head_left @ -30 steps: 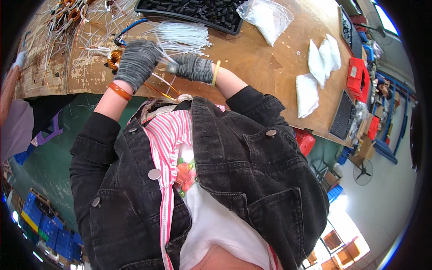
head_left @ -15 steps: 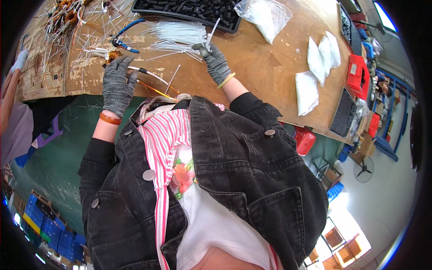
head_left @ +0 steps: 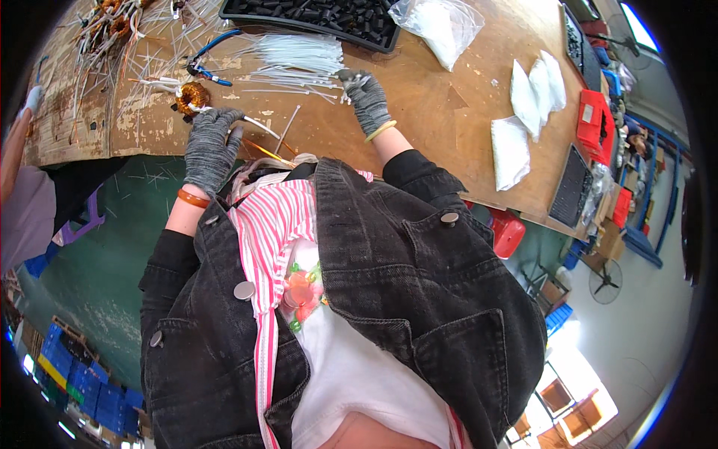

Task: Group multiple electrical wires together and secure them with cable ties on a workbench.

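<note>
A copper-wound ring coil (head_left: 194,95) with white leads lies on the wooden table just beyond my left hand (head_left: 212,142). My left hand, in a grey knitted glove, has its fingers bent together over the coil's white lead (head_left: 260,127), which runs out to the right. The fingers hide the lead's middle. My gloved right hand (head_left: 365,102) is closed at the right end of a pile of white cable ties (head_left: 298,56). A small pale bit shows at its fingertips; most of the cable tie there is hidden. A single tie (head_left: 287,129) lies between my hands.
Blue-handled cutters (head_left: 202,63) lie beyond the coil. A black tray (head_left: 314,28) of small black parts stands at the back. More coils (head_left: 112,26) and scattered ties lie far left. White bags (head_left: 511,153) lie at right. Another person's arm (head_left: 22,135) is at the left edge.
My left hand has drawn back toward me and right, uncovering the coil. My right hand has shifted slightly right; the tie that stood up from its fingers no longer shows upright.
</note>
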`<action>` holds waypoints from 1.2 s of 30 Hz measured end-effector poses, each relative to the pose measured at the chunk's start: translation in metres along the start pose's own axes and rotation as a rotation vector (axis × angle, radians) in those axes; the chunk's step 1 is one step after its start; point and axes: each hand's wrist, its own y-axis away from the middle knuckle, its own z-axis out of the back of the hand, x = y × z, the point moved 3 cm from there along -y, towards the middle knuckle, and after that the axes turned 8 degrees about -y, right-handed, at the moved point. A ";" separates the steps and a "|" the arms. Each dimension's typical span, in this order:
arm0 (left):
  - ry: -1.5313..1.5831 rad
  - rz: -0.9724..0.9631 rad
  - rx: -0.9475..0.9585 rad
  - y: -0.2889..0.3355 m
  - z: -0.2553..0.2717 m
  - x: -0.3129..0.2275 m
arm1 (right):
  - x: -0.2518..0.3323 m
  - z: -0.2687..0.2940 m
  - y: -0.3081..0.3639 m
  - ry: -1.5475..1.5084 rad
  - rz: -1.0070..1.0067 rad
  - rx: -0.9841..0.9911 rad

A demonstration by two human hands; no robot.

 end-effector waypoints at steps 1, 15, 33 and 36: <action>-0.001 0.001 -0.001 0.001 0.000 0.000 | -0.008 0.002 -0.002 0.000 0.000 0.002; 0.035 -0.010 0.050 0.002 -0.006 -0.003 | -0.031 0.016 -0.003 0.082 -0.081 -0.074; 0.872 0.177 0.109 -0.056 0.020 -0.060 | 0.064 -0.036 0.017 -0.450 -0.116 0.166; 0.996 0.001 0.079 -0.064 0.021 -0.063 | 0.077 -0.045 0.018 -0.495 -0.141 0.173</action>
